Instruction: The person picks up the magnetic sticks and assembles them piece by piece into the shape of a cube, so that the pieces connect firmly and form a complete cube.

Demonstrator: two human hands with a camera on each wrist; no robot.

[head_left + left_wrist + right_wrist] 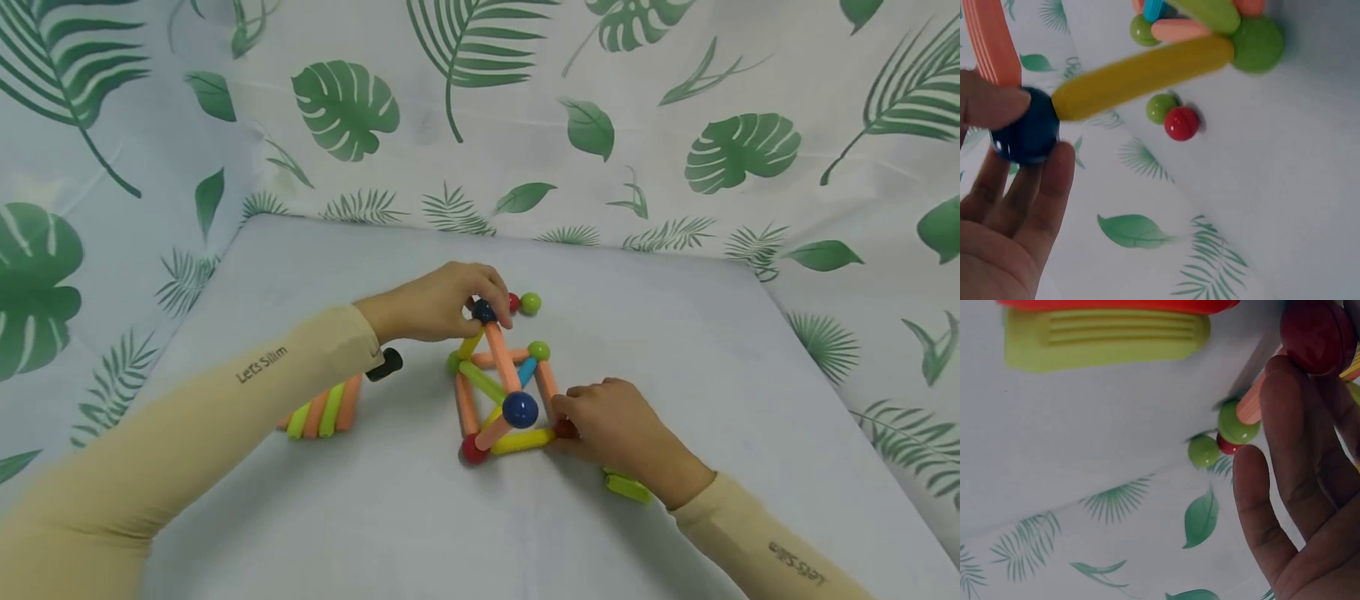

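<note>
A frame of coloured rods and balls, likely magnetic, stands on the table, with a yellow rod point(525, 440) along its near edge. My left hand point(457, 300) pinches a dark blue ball point(1032, 134) at its raised far top, where an orange rod point(501, 357) and a yellow rod point(1147, 76) join. The orange rod runs to a second blue ball point(520, 410) at the near top. At the base's near right corner my right hand point(618, 425) holds a red ball point(1316, 337) in its fingers. Another red ball point(475, 450) forms the near left corner; green balls point(538, 351) mark the far corners.
Behind the frame lie a loose green ball point(531, 303) and a red ball point(1182, 123). Several orange and green rods point(332, 408) lie side by side under the left forearm. Green rods point(628, 488) sit beside the right wrist. A leaf-patterned cloth point(480, 108) hangs behind the table.
</note>
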